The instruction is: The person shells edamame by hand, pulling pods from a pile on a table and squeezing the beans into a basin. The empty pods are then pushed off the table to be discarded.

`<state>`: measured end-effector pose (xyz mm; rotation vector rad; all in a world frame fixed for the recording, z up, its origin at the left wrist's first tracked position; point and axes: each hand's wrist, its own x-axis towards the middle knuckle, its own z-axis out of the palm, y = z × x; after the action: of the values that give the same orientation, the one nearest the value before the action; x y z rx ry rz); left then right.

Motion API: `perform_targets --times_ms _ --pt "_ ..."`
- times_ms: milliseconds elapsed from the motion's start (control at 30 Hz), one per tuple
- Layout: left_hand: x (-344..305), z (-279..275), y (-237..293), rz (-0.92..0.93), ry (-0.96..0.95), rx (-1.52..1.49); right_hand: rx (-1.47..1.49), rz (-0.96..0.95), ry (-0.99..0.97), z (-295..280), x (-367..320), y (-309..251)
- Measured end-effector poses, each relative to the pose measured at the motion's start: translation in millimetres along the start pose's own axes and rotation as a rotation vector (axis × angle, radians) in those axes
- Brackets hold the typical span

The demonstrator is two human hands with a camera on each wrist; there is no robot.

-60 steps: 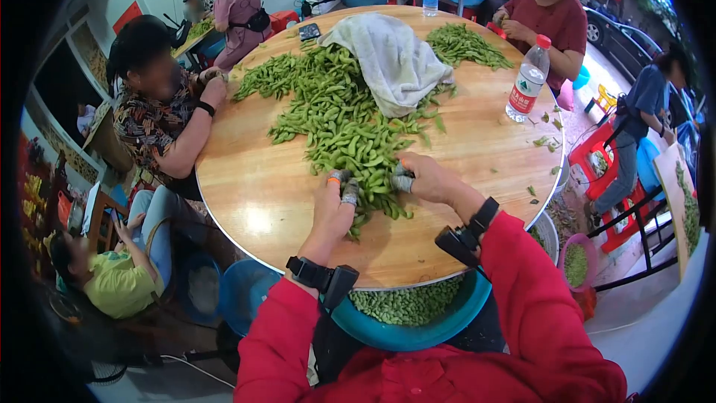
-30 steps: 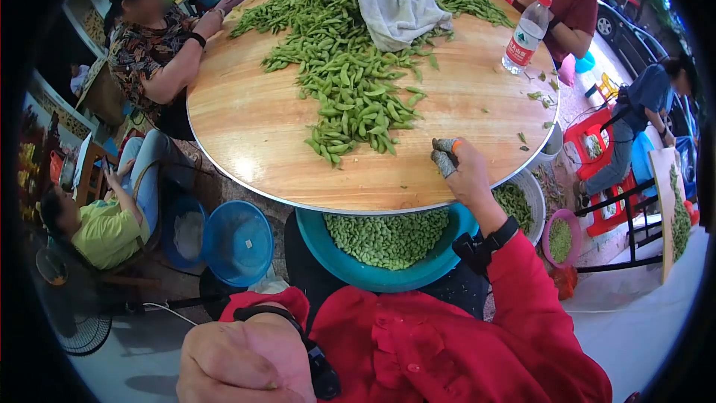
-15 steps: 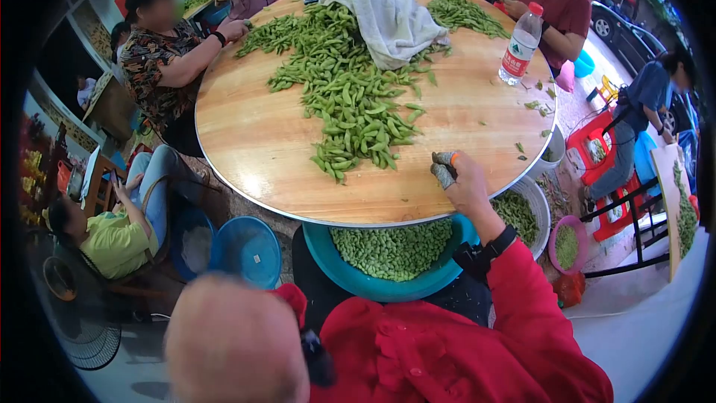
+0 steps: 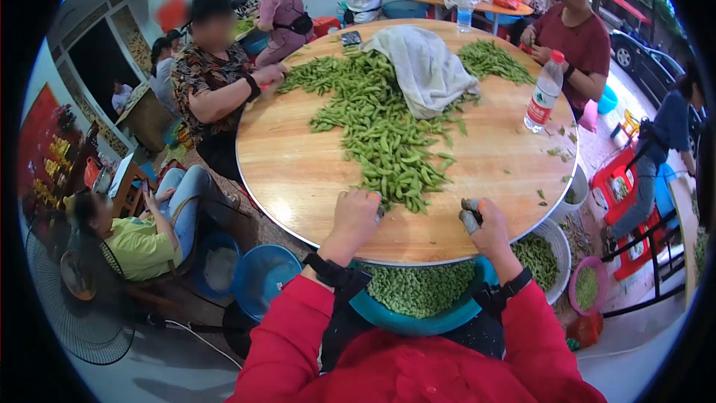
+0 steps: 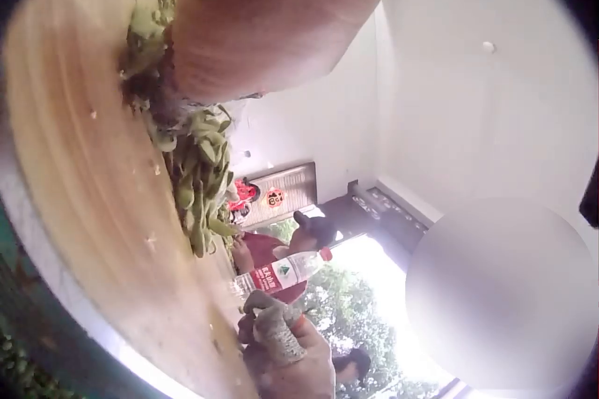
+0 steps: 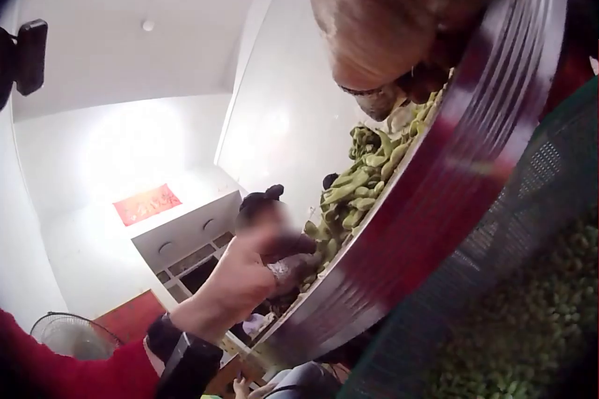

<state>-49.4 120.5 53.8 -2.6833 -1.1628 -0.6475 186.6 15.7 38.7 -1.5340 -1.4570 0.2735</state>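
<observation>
Green pods (image 4: 395,153) lie in a long heap on the round wooden table (image 4: 298,179). At the heap's near left edge, my left hand (image 4: 356,218) has its wrapped fingertips against the pods; what they hold is hidden. The right wrist view also shows this left hand (image 6: 239,282) beside the pods (image 6: 360,184). My right hand (image 4: 486,227) is over the near right part of the table, apart from the heap, its wrapped fingers loosely bent with nothing visible in them. A teal basin of shelled beans (image 4: 418,291) sits below the table edge.
A white cloth (image 4: 421,67) covers part of the heap, and a water bottle (image 4: 545,93) stands at right. People sit around this table and others behind. Blue basins (image 4: 265,276) are at lower left; a white basket (image 4: 548,254) and pink basin (image 4: 588,283) are at lower right.
My left hand has come up from near my body to the heap's near end. The right hand remains near the table's right front. The head view has tilted up.
</observation>
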Motion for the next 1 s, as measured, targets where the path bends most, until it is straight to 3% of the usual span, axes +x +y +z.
perform_targets --times_ms 133,233,367,533,667,767,900,1000 --pt "-2.8 -1.0 3.8 0.120 0.018 0.117 0.059 0.019 0.015 1.2 -0.1 -0.9" --pt "-2.8 -6.7 10.3 0.140 -0.033 0.125 -0.056 0.039 -0.027 -2.6 -0.9 -5.8" --pt "-0.1 -3.4 10.0 0.113 -0.080 0.147 0.004 0.004 -0.003 0.2 -2.3 3.9" --pt "0.2 -8.7 8.2 0.034 -0.105 0.017 0.262 0.168 -0.041 -3.7 -21.8 -7.3" --pt "-7.9 -17.9 18.0 -0.243 -0.051 -0.519 0.465 0.277 -0.191 -6.3 -41.4 -36.1" --pt "-12.8 -38.9 46.6 -0.317 -0.138 -0.837 0.706 0.335 -0.344 -1.2 -40.0 -51.5" --pt "-29.1 -36.2 73.7 -0.353 -0.223 -1.286 0.985 0.380 -0.375 1.8 -32.6 -68.9" --pt "-36.2 -32.9 89.6 -0.491 -0.245 -1.626 1.011 0.416 -0.364 1.1 -35.4 -66.8"
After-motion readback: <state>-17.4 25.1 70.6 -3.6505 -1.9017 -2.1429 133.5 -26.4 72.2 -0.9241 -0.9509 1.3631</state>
